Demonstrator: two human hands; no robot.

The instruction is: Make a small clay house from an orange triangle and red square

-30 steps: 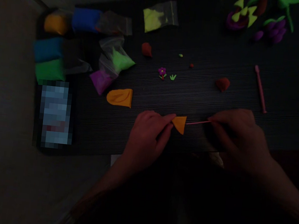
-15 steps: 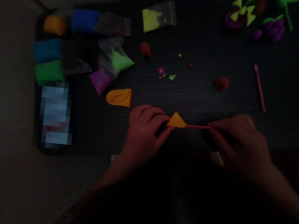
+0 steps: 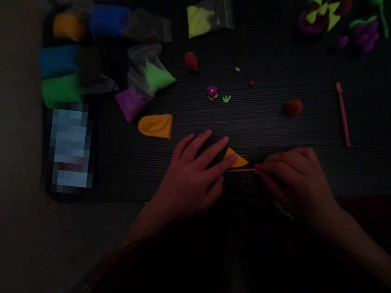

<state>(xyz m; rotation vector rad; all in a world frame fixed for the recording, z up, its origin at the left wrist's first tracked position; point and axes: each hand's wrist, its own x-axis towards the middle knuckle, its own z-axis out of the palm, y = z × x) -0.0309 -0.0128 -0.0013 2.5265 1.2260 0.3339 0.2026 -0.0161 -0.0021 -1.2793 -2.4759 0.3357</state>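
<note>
Pressing the orange triangle (image 3: pixel 239 161) onto the table (image 3: pixel 130 172) with one finger of the spread left hand (image 3: pixel 192 174), no longer pinching it; clamping the pink stick (image 3: pixel 243 170) in fingers of the right hand (image 3: pixel 288 172), apparently aligned along the triangle's near edge.

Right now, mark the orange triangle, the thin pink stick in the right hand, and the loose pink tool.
Orange triangle (image 3: pixel 240 161): head view, on its uncovered upper face.
Thin pink stick (image 3: pixel 242 170): head view, midway along its exposed shaft.
Loose pink tool (image 3: pixel 343 115): head view, middle of its shaft.
</note>
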